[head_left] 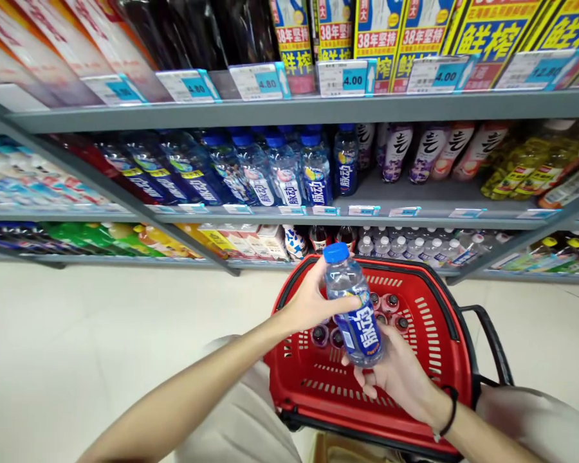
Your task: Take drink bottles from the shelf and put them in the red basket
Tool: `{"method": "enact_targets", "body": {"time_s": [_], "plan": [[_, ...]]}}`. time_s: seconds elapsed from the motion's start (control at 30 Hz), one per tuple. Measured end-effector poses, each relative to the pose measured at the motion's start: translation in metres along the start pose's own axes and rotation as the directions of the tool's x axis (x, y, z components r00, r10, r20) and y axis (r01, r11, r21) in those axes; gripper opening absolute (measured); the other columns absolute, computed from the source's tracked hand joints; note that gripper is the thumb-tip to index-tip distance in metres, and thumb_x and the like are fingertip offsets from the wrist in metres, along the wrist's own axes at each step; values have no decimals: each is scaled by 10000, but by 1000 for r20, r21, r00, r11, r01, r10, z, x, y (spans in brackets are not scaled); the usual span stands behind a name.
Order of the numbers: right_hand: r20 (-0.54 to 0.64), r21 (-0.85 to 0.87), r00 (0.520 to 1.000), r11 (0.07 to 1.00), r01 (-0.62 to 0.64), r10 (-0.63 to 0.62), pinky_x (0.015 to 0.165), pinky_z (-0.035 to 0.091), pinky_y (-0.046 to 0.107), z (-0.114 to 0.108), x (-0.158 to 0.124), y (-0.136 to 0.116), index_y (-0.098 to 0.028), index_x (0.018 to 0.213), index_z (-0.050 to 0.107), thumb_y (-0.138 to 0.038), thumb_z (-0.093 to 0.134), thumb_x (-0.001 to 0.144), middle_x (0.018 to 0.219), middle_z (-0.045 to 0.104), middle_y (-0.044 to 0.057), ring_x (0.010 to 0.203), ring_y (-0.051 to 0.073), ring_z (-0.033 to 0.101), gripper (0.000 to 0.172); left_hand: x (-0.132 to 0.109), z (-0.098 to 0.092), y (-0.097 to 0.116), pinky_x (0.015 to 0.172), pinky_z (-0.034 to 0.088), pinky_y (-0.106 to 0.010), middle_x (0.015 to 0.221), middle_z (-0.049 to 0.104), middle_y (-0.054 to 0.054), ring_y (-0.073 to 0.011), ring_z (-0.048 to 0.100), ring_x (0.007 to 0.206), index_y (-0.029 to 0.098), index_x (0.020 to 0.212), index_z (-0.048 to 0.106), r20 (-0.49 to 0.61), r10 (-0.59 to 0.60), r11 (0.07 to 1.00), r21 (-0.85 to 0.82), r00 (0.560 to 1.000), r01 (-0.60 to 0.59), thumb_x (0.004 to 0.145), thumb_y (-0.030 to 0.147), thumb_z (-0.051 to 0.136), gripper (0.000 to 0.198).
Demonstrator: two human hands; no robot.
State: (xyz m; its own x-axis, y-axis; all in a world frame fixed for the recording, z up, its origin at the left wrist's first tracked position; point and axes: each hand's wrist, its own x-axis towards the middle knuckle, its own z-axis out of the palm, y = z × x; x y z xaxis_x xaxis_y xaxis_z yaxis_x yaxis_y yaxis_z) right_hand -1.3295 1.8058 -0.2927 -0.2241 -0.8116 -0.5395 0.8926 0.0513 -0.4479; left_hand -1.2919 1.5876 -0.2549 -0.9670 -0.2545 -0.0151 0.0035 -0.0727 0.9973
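A blue-capped clear bottle with a blue label [354, 315] is held at a tilt above the red shopping basket [318, 379]. My left hand [313, 299] wraps round its upper part, with the thumb across the label. Under the bottle's lower end, my right hand [395, 366] supports it from the right, fingers curled beneath the base. A dark band circles my right wrist. Inside the basket, below the held bottle, stand several small bottles with dark caps [392, 302], partly hidden by my hands.
Blue-capped bottles [280, 167] line the middle shelf [390, 199], with purple-labelled bottles [427, 151] farther right. Cartons and dark bottles fill the shelf above. Small clear bottles [398, 246] stand on the bottom shelf behind the basket. The basket's black handle [495, 341] sticks out right.
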Motion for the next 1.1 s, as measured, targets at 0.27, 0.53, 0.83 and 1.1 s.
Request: {"method": "enact_targets", "body": {"time_s": [0.27, 0.53, 0.83, 1.1], "plan": [[-111, -28, 993, 999, 44, -46, 455, 446, 241, -5, 0, 1, -138, 1059, 693, -614, 487, 982, 870, 786, 167, 529, 172, 633, 524, -9, 13, 17, 1037, 527, -475, 1243, 701, -138, -312, 683, 1138, 160, 1340, 566, 89, 107, 978, 173, 990, -121, 691, 386, 917, 772], [-115, -83, 983, 988, 133, -143, 450, 484, 267, 2, -2, -8, -153, 1131, 651, -590, 664, 909, 935, 772, 144, 593, 191, 646, 490, -11, 13, 21, 1025, 531, -434, 1253, 681, -128, -277, 673, 1135, 160, 1334, 536, 33, 126, 986, 109, 991, -129, 727, 360, 890, 731], [-53, -141, 989, 982, 128, -136, 443, 333, 185, -12, -1, 6, -137, 962, 692, -762, 630, 880, 750, 690, 48, 439, 34, 356, 634, -12, 21, 11, 1163, 438, -487, 1479, 533, -157, -321, 536, 1365, 208, 1536, 356, 138, 264, 964, 3, 955, -267, 834, 402, 809, 857], [133, -136, 987, 988, -70, 89, 351, 208, 210, -28, 2, 19, -150, 602, 621, -977, 399, 778, 313, 335, -77, 266, 44, 190, 874, -18, 16, 17, 976, 554, -389, 1369, 568, -140, -245, 639, 1167, 238, 1481, 309, 217, 362, 932, -117, 907, -344, 896, 337, 738, 731]]}}
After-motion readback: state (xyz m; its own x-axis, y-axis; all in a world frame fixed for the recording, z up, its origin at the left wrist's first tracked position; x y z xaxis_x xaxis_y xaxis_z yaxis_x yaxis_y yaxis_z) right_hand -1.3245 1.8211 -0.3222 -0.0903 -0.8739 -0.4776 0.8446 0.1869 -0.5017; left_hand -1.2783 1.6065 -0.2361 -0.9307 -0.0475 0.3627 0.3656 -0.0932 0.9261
